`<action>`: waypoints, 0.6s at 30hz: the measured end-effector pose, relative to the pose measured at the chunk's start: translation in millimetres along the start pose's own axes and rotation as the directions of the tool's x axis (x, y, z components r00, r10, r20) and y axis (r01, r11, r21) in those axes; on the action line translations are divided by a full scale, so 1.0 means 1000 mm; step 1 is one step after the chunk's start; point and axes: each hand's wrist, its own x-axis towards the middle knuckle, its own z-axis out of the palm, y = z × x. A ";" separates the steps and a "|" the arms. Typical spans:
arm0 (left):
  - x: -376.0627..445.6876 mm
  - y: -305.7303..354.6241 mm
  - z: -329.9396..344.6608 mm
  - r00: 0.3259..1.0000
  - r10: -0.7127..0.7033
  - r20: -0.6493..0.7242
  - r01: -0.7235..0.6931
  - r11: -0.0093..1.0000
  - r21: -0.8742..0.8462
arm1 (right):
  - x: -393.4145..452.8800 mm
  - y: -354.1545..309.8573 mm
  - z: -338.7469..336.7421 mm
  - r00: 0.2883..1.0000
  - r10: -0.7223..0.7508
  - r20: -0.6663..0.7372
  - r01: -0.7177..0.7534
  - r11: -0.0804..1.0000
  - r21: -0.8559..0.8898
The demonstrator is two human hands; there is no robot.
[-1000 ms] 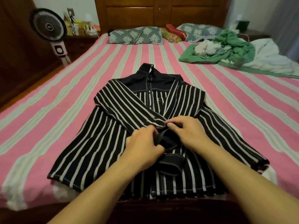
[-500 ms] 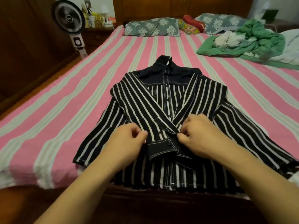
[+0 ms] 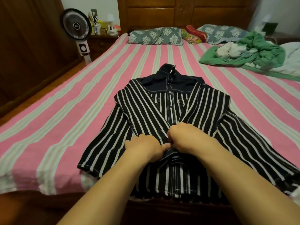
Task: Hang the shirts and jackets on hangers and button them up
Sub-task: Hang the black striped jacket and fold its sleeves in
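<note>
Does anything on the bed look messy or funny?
Yes. A rumpled pile of green and white clothes is heaped on the far right of the bed, not laid flat. The striped shirt lies neatly in the middle, sleeves crossed over its front, with the left hand and right hand pinching the cuffs.

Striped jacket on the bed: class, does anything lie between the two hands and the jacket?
Nothing visible does. Both the left hand and the right hand already grip the striped jacket at its folded sleeve cuffs.
</note>
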 end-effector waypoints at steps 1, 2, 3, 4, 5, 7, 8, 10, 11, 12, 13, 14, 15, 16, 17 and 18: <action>0.000 0.001 -0.001 1.000 -0.008 0.010 0.008 1.000 0.012 | 0.000 0.000 -0.001 1.000 -0.012 0.011 0.012 1.000 -0.009; 0.001 0.002 -0.003 1.000 -0.014 0.019 0.014 1.000 0.018 | 0.001 -0.001 -0.002 1.000 -0.020 0.000 0.020 1.000 -0.021; 0.002 0.002 -0.004 0.999 -0.023 0.029 0.023 1.000 0.019 | 0.002 -0.002 -0.001 0.999 -0.022 -0.029 0.021 0.999 -0.035; 0.004 0.002 -0.005 0.999 -0.028 0.035 0.028 1.000 0.014 | 0.002 -0.003 0.000 0.998 -0.016 -0.061 0.014 0.999 -0.035; 0.006 0.002 -0.005 0.998 -0.035 0.045 0.034 0.999 0.006 | 0.001 -0.004 0.001 0.997 -0.002 -0.083 0.001 1.000 -0.013; 0.008 0.004 -0.005 0.998 -0.040 0.053 0.040 0.999 -0.004 | 0.001 -0.003 0.002 0.995 0.054 -0.087 -0.046 0.995 0.089; 0.007 0.005 -0.006 0.998 -0.034 0.046 0.034 0.999 -0.001 | 0.001 -0.001 0.001 0.992 0.091 -0.083 -0.078 0.986 0.150; 0.002 0.007 -0.008 1.000 0.000 0.023 0.001 1.000 -0.011 | 0.000 0.004 -0.004 0.982 0.168 -0.088 -0.130 0.935 0.330; -0.001 0.008 -0.010 1.000 0.021 0.005 -0.021 0.999 -0.027 | -0.001 0.007 -0.006 0.975 0.206 -0.084 -0.146 0.878 0.456; -0.003 0.007 -0.010 0.999 0.041 -0.019 -0.042 0.998 -0.053 | -0.003 0.010 -0.008 0.968 0.242 -0.068 -0.159 0.799 0.580; -0.005 0.006 -0.010 0.998 0.050 -0.040 -0.053 0.994 -0.096 | -0.005 0.013 -0.009 0.964 0.264 -0.041 -0.168 0.718 0.675; -0.006 0.004 -0.011 0.996 0.059 -0.067 -0.069 0.984 -0.163 | -0.008 0.015 -0.009 0.962 0.274 0.001 -0.184 0.645 0.742; -0.007 0.000 -0.013 0.993 0.065 -0.101 -0.091 0.958 -0.273 | -0.012 0.018 -0.009 0.961 0.274 0.044 -0.200 0.573 0.795; -0.009 -0.004 -0.015 0.986 0.070 -0.149 -0.126 0.903 -0.412 | -0.015 0.019 -0.009 0.961 0.264 0.080 -0.205 0.489 0.848; -0.013 -0.007 -0.018 0.979 0.055 -0.199 -0.160 0.810 -0.565 | -0.018 0.020 -0.010 0.962 0.250 0.108 -0.201 0.382 0.902; -0.018 -0.011 -0.022 0.970 0.021 -0.242 -0.191 0.684 -0.704 | -0.020 0.020 -0.013 0.964 0.233 0.130 -0.190 0.257 0.948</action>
